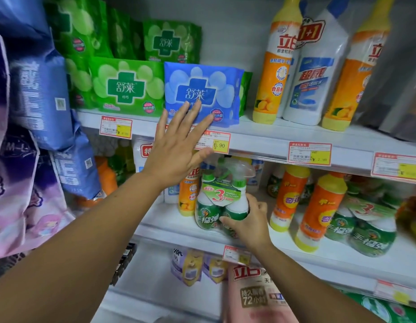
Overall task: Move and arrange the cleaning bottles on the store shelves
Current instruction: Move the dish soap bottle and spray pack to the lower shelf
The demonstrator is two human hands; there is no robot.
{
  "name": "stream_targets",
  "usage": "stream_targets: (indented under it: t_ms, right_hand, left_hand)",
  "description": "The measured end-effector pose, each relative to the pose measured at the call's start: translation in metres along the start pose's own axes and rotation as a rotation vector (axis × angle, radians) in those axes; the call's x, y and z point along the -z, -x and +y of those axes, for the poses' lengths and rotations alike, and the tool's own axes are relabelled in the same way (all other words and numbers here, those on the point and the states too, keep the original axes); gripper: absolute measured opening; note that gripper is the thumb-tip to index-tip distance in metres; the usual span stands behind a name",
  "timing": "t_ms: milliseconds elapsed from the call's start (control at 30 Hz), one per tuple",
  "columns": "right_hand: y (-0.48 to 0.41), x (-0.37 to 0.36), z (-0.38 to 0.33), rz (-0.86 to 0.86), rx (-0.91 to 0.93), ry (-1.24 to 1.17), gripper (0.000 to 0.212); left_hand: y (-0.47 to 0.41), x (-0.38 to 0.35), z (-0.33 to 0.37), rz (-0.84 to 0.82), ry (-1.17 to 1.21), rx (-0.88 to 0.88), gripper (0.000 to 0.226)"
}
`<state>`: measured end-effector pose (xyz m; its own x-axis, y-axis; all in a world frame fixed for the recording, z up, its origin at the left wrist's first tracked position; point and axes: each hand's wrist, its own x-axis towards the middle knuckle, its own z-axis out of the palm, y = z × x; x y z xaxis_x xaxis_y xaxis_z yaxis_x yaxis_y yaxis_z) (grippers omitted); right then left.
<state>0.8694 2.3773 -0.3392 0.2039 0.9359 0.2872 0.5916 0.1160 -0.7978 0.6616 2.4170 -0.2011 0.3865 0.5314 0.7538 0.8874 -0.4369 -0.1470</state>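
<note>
The right hand (251,221) curls round a film-wrapped twin pack of rounded green-and-white spray bottles (214,206), upright on the white middle shelf (176,231); the left hand (176,145) is spread wide and flat, fingertips on a soft glossy blue packet (203,89) above.

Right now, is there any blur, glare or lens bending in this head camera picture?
Head view: wide-angle bending bows the upper shelf edge and leans the yellow-capped bottle. Head view, centre: sharp, so the blue pack and the 6.90 price tag read clearly. Head view, right edge: smeared grey blur. The light is soft and even, with a faint sheen on the spray bottle pack.
</note>
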Motion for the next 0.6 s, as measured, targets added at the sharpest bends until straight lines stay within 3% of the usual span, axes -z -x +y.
stream_targets:
  t_ms: [100, 233, 300, 367, 467, 600]
  right_hand:
    - [-0.001, 0.001, 0.004, -0.023, -0.015, 0.046, 0.079]
    - [0.002, 0.025, -0.007, -0.186, -0.065, 0.090, 0.071]
    - [0.016, 0.051, -0.023, -0.242, -0.009, 0.250, 0.060]
    - [0.038, 0.084, -0.049, -0.151, 0.106, 0.309, 0.040]
    - [0.055, 0.135, -0.111, 0.122, 0.348, 0.011, 0.009]
    - [-0.001, 0.176, -0.168, 0.323, 0.492, 0.034, 0.015]
  left_hand:
    - [0.000, 0.000, 0.001, -0.006, 0.003, 0.004, 0.063]
    - [0.001, 0.003, 0.001, -0.027, 0.007, 0.008, 0.063]
    - [0.001, 0.005, 0.002, -0.030, 0.011, 0.012, 0.063]
    - [0.002, 0.006, 0.006, -0.028, 0.020, 0.031, 0.063]
    - [0.001, 0.007, 0.011, -0.014, 0.046, 0.067, 0.065]
    - [-0.004, 0.009, 0.020, 0.011, 0.092, 0.109, 0.069]
